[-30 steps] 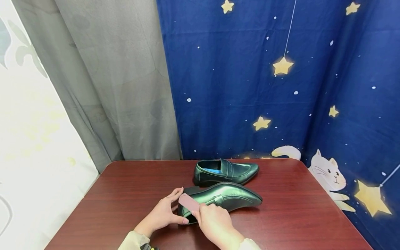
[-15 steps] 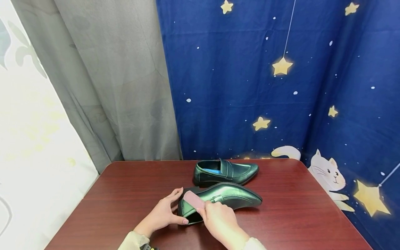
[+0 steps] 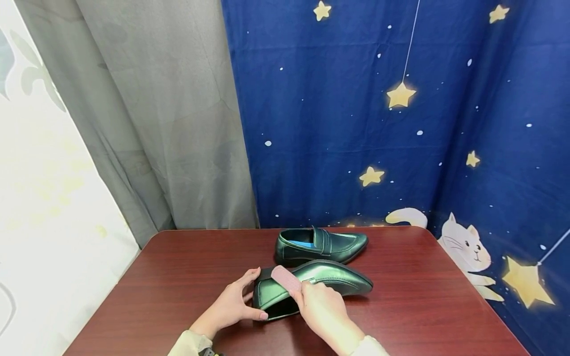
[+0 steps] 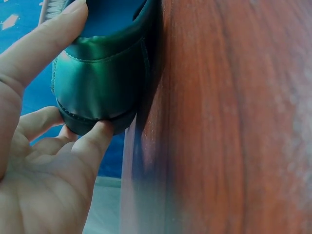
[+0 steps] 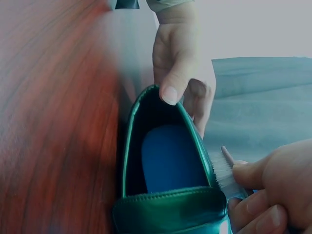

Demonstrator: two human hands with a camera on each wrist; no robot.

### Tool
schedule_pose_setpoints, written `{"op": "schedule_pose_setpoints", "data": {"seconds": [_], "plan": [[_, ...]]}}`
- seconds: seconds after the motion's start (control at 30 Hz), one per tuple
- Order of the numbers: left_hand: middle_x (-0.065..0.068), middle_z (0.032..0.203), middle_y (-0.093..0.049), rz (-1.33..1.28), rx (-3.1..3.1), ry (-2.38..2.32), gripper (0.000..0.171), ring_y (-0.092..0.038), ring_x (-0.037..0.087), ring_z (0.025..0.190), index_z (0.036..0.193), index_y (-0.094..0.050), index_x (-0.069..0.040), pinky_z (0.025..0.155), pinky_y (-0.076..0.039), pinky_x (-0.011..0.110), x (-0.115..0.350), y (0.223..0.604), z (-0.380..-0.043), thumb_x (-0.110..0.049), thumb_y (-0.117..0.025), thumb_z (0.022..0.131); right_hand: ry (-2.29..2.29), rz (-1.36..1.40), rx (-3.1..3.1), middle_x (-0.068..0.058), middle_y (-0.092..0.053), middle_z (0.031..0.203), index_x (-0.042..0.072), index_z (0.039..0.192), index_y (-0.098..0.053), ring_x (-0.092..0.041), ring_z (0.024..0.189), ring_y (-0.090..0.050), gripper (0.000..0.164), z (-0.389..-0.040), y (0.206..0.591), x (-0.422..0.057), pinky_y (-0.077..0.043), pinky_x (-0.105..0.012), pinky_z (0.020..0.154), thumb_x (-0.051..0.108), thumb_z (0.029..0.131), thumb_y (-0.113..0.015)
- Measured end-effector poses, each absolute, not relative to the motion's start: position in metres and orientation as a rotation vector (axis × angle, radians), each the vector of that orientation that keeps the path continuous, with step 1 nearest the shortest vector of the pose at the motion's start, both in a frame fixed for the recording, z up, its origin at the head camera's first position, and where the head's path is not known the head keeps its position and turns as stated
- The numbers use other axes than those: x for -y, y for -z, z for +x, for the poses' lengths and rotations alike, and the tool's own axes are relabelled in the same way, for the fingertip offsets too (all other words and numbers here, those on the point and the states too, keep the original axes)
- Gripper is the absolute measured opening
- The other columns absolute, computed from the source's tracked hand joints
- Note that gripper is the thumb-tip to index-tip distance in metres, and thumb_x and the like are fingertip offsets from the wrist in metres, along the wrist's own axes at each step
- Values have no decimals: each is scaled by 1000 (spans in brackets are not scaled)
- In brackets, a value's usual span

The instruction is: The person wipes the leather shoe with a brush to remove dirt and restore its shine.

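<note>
A shiny dark green loafer (image 3: 331,273) lies tipped on its side on the table, toe to the right. My left hand (image 3: 230,302) grips its heel; in the left wrist view the thumb is at the rim of the opening and fingertips press the heel (image 4: 100,83) below. In my right hand (image 3: 321,307) is a small brush (image 3: 286,279) with a pink back. The right wrist view shows its pale bristles (image 5: 224,173) against the loafer's outer side, beside the opening. A blue insole (image 5: 175,158) shows inside.
The matching loafer (image 3: 343,245) stands upright just behind, close to the table's far edge. The reddish-brown table (image 3: 191,262) extends to both sides. Grey and blue star-patterned curtains (image 3: 338,123) hang behind it.
My right hand has slid the brush to the right and slightly away along the loafer's side, from near the heel toward the strap. The left hand and both loafers have stayed put.
</note>
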State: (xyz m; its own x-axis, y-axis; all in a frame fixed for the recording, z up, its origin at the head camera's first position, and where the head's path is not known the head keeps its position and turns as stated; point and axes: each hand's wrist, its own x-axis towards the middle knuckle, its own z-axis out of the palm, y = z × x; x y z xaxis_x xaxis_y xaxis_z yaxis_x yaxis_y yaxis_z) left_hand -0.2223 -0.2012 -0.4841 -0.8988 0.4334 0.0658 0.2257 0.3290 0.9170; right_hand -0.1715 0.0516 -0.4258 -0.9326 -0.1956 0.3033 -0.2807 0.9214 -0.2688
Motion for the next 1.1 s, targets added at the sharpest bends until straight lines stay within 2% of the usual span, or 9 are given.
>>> {"op": "schedule_pose_setpoints", "data": {"seconds": [0.27, 0.47, 0.8, 1.1], "plan": [[26, 166, -16, 593, -2380, -1623, 113, -20, 43, 152, 157, -27, 3, 109, -47, 39, 202, 484, -222, -16, -95, 68, -458, 289, 2804, -13, -64, 67, 13, 74, -62, -33, 59, -65, 36, -175, 422, -61, -45, -45, 47, 42, 95, -66], [26, 167, -15, 586, -2380, -1613, 114, -18, 43, 153, 158, -25, 2, 109, -46, 40, 201, 484, -223, -17, -95, 69, -511, 260, 2831, -10, -61, 63, 14, 72, -60, -30, 55, -62, 37, -178, 421, -67, -41, -43, 45, 42, 96, -65], [26, 166, -17, 588, -2358, -1629, 115, -29, 44, 149, 158, -23, 3, 109, -46, 40, 201, 484, -223, -17, -94, 70, -617, 214, 2845, 1, -46, 57, 18, 71, -51, -20, 52, -51, 39, -178, 420, -86, -35, -38, 45, 42, 98, -63], [24, 164, -24, 581, -2380, -1611, 115, -29, 43, 150, 158, -23, 1, 109, -46, 40, 202, 486, -223, -22, -94, 70, -590, 138, 2886, -1, -51, 60, 17, 76, -55, -21, 55, -55, 36, -177, 420, -105, -38, -40, 47, 44, 99, -61]]}}
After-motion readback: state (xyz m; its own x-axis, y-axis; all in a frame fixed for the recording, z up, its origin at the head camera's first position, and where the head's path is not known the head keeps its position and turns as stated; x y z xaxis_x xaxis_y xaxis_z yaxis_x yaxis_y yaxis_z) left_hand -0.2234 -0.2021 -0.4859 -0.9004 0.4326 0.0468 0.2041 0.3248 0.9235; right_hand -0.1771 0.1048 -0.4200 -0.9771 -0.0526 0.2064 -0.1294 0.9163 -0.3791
